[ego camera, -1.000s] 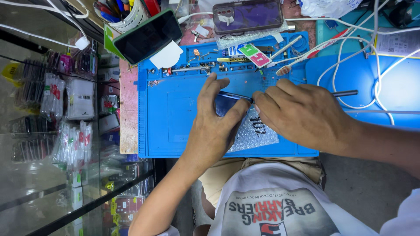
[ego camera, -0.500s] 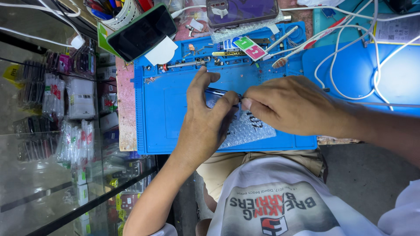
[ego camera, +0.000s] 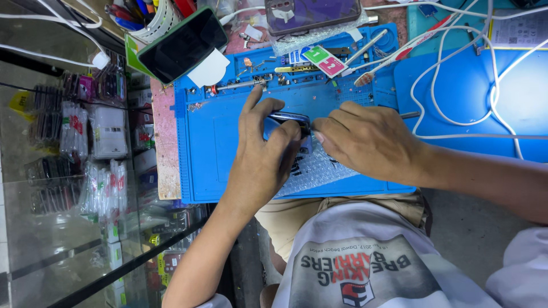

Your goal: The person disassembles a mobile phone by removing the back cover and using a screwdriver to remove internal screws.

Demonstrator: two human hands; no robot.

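Observation:
My left hand [ego camera: 260, 157] grips a small dark phone [ego camera: 288, 118] with a shiny rim, holding it tilted above a sheet of bubble wrap [ego camera: 319, 171] on the blue work mat [ego camera: 217, 142]. The index finger points away from me and the thumb presses on the phone's face. My right hand [ego camera: 365, 142] meets the phone's right edge with its fingertips pinched together. A thin metal tool [ego camera: 409, 115] sticks out behind this hand's fingers. The part of the phone under my fingers is hidden.
A black phone [ego camera: 182, 43] leans at the mat's far left corner, and a purple-backed phone [ego camera: 311, 12] lies beyond the mat. Small tools, screws and coloured tabs [ego camera: 322, 60] fill the mat's tray. White cables [ego camera: 456, 85] loop over a second blue mat [ego camera: 514, 97]. A glass counter [ego camera: 74, 171] lies left.
My left hand has lifted the phone off the bubble wrap and turned it on edge. My right hand's fingertips have closed in on its right side.

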